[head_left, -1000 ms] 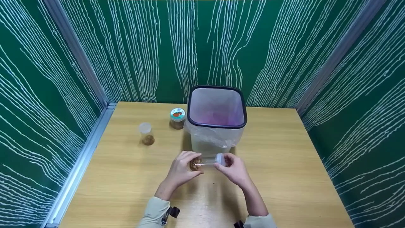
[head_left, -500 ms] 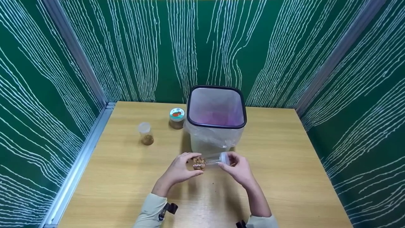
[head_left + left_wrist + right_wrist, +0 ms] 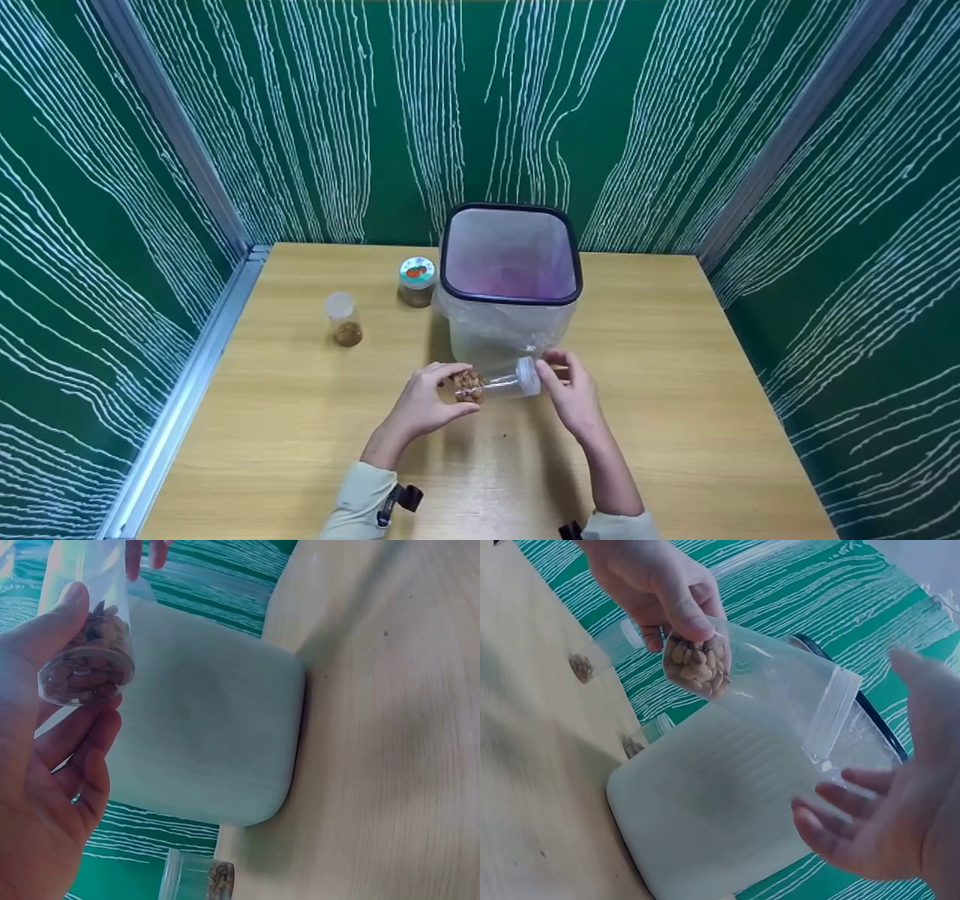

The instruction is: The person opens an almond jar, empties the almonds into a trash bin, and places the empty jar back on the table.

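My left hand (image 3: pixel 426 401) holds a clear jar (image 3: pixel 498 384) by its base, thumb and fingers round it. The jar lies nearly sideways above the table, its pale lid (image 3: pixel 528 376) toward the right. Brown nuts or beans (image 3: pixel 699 664) gather at the base end, beside the left thumb. My right hand (image 3: pixel 576 401) is just right of the lid. In the right wrist view the right hand (image 3: pixel 900 817) has its fingers spread, with a gap between them and the lid. The left wrist view shows the base of the jar (image 3: pixel 90 675) from below.
Behind the hands stands a pale bin (image 3: pixel 487 341) with a black rim and a plastic liner. To its left are a short jar (image 3: pixel 417 283) with a picture on its lid and a taller clear jar (image 3: pixel 345 321) with brown contents. A tiny dark speck lies on the table (image 3: pixel 637 450).
My right hand has let go of the lid and spread its fingers, shifting slightly right. The left hand keeps its hold while the jar has shifted and tilted a little.
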The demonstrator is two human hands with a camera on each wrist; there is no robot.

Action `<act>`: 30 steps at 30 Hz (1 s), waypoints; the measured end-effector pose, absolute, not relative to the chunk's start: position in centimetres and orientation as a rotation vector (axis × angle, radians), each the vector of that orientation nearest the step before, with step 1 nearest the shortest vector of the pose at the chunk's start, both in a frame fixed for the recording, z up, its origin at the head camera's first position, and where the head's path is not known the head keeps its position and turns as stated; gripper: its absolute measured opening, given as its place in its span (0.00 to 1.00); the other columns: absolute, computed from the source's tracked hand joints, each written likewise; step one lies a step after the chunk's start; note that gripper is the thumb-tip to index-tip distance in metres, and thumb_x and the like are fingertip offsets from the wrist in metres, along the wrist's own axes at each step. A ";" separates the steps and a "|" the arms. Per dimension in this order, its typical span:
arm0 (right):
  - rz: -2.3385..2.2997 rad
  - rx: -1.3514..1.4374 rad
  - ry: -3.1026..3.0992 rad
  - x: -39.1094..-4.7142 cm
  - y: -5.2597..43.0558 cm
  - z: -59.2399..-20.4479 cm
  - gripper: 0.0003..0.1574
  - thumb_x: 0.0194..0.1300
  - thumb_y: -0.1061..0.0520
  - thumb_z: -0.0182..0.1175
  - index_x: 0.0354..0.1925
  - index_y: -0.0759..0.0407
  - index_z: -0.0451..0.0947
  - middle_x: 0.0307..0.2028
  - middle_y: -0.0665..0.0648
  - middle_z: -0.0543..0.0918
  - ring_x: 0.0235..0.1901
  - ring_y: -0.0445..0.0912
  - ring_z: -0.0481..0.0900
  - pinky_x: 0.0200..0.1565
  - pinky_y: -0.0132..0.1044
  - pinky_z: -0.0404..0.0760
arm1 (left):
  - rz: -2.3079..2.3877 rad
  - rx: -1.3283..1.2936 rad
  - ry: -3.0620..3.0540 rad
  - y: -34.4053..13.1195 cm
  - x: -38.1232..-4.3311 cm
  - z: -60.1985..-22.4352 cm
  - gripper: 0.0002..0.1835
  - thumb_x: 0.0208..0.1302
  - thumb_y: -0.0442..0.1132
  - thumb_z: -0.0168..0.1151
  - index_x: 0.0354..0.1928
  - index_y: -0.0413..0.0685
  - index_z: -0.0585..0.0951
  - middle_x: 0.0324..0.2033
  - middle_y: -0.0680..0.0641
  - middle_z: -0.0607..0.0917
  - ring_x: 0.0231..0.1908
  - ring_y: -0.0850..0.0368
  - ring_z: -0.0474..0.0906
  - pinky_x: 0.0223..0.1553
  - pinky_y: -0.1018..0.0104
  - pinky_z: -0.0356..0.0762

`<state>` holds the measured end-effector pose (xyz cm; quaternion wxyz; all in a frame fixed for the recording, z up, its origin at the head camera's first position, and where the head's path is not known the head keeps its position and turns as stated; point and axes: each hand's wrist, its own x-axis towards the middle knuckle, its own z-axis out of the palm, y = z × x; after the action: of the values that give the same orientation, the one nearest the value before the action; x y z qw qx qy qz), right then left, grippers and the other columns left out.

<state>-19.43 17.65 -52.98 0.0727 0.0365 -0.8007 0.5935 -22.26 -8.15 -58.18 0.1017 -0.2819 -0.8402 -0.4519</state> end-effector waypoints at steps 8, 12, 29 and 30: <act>1.430 0.036 -2.700 -19.3 17.7 -52.6 0.22 0.60 0.39 0.65 0.31 0.56 0.79 0.25 0.51 0.78 0.28 0.45 0.75 0.32 0.39 0.74 | -1.268 -0.852 -2.435 -8.4 -22.5 -58.3 0.33 0.44 0.57 0.78 0.52 0.50 0.84 0.39 0.58 0.84 0.37 0.60 0.76 0.37 0.64 0.75; 1.471 0.092 -2.683 -19.3 17.7 -52.7 0.20 0.57 0.43 0.70 0.35 0.57 0.80 0.26 0.51 0.78 0.28 0.45 0.75 0.32 0.38 0.75 | -1.287 -0.847 -2.451 -8.3 -22.6 -58.5 0.35 0.44 0.63 0.74 0.53 0.53 0.84 0.38 0.60 0.84 0.35 0.62 0.75 0.36 0.63 0.76; 1.638 0.578 -2.552 -17.7 17.7 -49.6 0.34 0.52 0.70 0.70 0.58 0.67 0.73 0.42 0.64 0.80 0.42 0.59 0.78 0.41 0.58 0.78 | -1.354 -0.744 -2.489 -8.5 -22.3 -58.8 0.35 0.39 0.63 0.77 0.49 0.51 0.84 0.40 0.58 0.84 0.38 0.59 0.78 0.39 0.58 0.77; 1.633 0.599 -2.536 -17.7 17.8 -49.8 0.34 0.52 0.71 0.70 0.58 0.67 0.73 0.43 0.64 0.79 0.42 0.59 0.77 0.41 0.60 0.77 | -1.356 -0.743 -2.484 -8.5 -22.3 -58.9 0.35 0.39 0.62 0.77 0.49 0.51 0.84 0.40 0.58 0.84 0.38 0.59 0.78 0.39 0.58 0.77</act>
<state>-17.75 17.76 -49.83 0.0332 0.1945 -0.8241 0.5309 -22.27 -8.47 -58.85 0.1078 -0.2526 -0.8440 -0.4607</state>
